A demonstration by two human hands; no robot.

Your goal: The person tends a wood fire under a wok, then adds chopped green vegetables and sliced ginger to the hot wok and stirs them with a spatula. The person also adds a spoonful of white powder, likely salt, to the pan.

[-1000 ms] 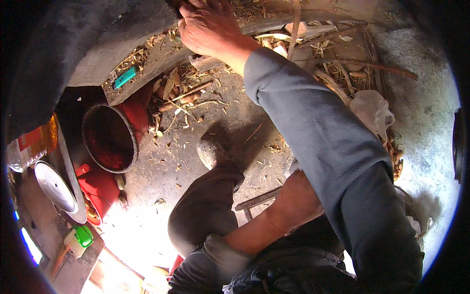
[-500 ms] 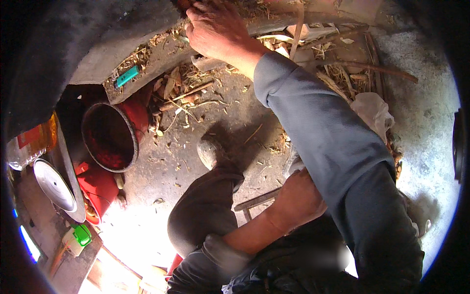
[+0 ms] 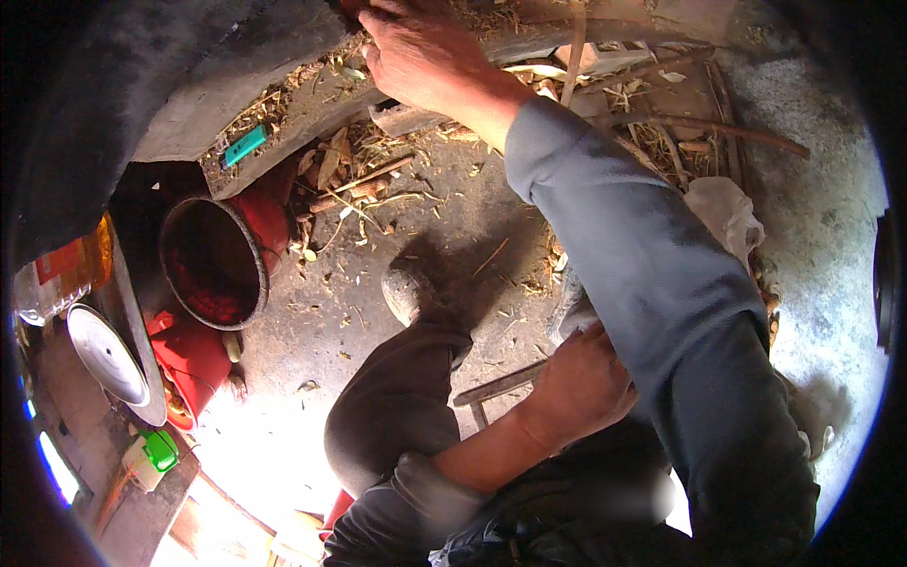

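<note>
My right hand (image 3: 430, 59) reaches far forward to the straw-littered ledge at the top edge. Its thumb side shows beside a dark opening, but the fingertips are lost in shadow and past the frame, so whether they grip anything is hidden. Closer in, my left hand (image 3: 584, 386) is closed, fingers curled, partly under my right forearm (image 3: 652, 255). What it holds, if anything, does not show. A teal lighter (image 3: 246, 146) lies on the ledge (image 3: 274, 151), left of my right hand.
At left stand a dark-mouthed red bucket (image 3: 215, 265), a red container (image 3: 194, 364), a white lid (image 3: 107, 354) and a green-capped container (image 3: 156, 454). Sticks (image 3: 709, 128), dry scraps and a clear plastic bag (image 3: 726, 217) lie at right. A small bench (image 3: 501, 383) is near my legs.
My right hand and forearm have shifted slightly right and down. My left hand has turned a little and moved slightly right.
</note>
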